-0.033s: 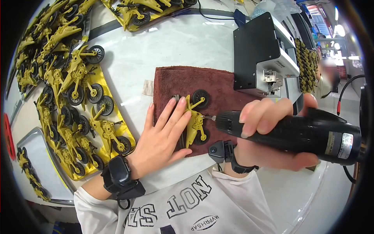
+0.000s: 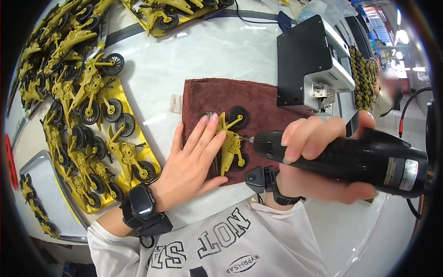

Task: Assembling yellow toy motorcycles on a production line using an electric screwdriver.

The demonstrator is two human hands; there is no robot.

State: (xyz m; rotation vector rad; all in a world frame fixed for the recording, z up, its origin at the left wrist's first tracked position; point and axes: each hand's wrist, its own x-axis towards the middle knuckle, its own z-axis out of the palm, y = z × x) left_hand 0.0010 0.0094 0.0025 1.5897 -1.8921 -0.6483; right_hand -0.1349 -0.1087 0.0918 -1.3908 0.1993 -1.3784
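Observation:
A yellow toy motorcycle [image 2: 228, 150] with black wheels lies on its side on a dark red towel [image 2: 203, 94]. My left hand [image 2: 196, 152] lies flat with fingers spread, fingertips against the motorcycle's left edge and over a dark bar [image 2: 215, 167] beside it. My right hand [image 2: 318, 143] is wrapped round a black electric screwdriver [image 2: 341, 159], held level and pointing left. Its bit [image 2: 246, 138] reaches the middle of the motorcycle; the exact contact spot is too small to make out.
Yellow trays [image 2: 121, 94] of similar motorcycles stand at the left and far edge. A black and white boxy machine [image 2: 302, 64] sits on the towel's far right corner. A grey-rimmed tray [image 2: 46, 184] holds dark and yellow parts at lower left. A cable [image 2: 412, 99] curves at the right.
The screwdriver in my right hand has shifted very slightly left. My left hand and the motorcycle look unmoved.

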